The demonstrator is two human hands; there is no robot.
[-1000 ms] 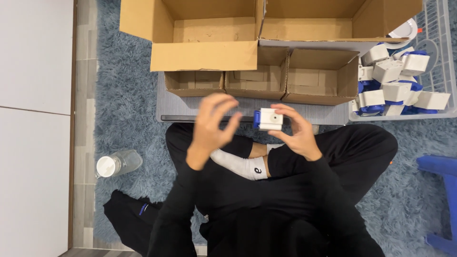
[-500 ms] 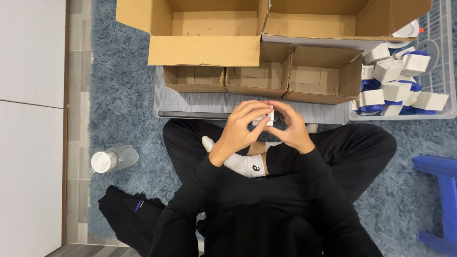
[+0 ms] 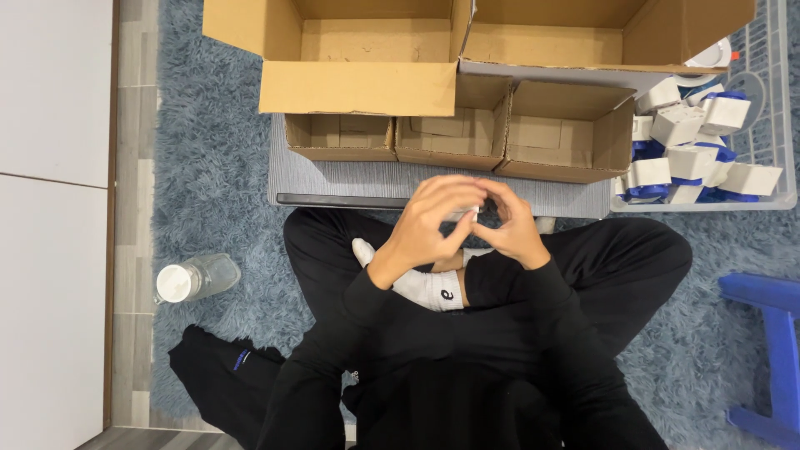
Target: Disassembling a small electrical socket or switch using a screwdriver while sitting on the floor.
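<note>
I sit cross-legged on a blue-grey rug. My left hand (image 3: 433,221) and my right hand (image 3: 510,225) are cupped together above my lap, both closed round a small white box (image 3: 467,213) of which only a sliver shows between the fingers. Just beyond my hands lies a grey board (image 3: 417,187) with three small open cardboard boxes (image 3: 467,137) standing on it in a row. To the right, a wire basket (image 3: 771,125) holds several white-and-blue small boxes (image 3: 679,150).
Two large open cardboard cartons (image 3: 358,83) stand behind the small boxes. A clear plastic bottle (image 3: 196,279) with a white cap lies on the rug at left, a black garment (image 3: 225,379) below it. A blue stool (image 3: 767,350) is at right. White cabinet fronts line the left edge.
My left hand, which was raised and apart a second ago, has come onto the small white box. Both hands now wrap it, hiding most of it.
</note>
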